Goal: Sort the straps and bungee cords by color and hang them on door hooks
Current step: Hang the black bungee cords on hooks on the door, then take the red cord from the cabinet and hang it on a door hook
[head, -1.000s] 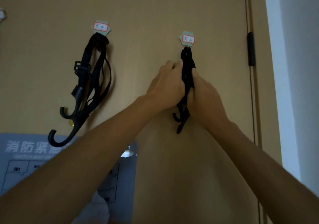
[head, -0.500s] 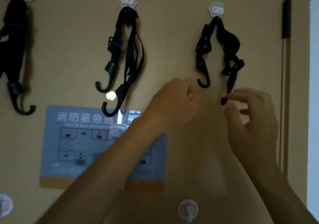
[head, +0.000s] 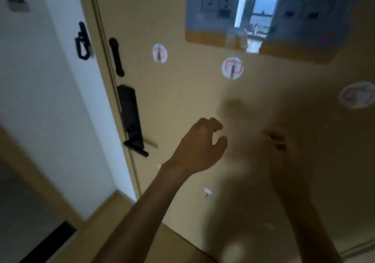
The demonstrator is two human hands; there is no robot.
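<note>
Tan door (head: pixel 178 104) w/ lower hooks (head: pixel 232 68) bare, no straps in view; L hand (head: pixel 200 147) loosely curled, empty, R hand (head: pixel 284 147) too blurred to tell; prob. more to hang

Two bare forearms reach up and forward from the bottom edge. The left hand (head: pixel 199 147) is raised, its back toward the viewer, fingers loosely curled, thumb apart, holding nothing. The right hand (head: pixel 281 149) is motion-blurred; its fingers seem bent, grip unclear.

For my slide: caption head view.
Left hand, empty, and blurred right hand below round white stick-on hooks on tan door.
</note>
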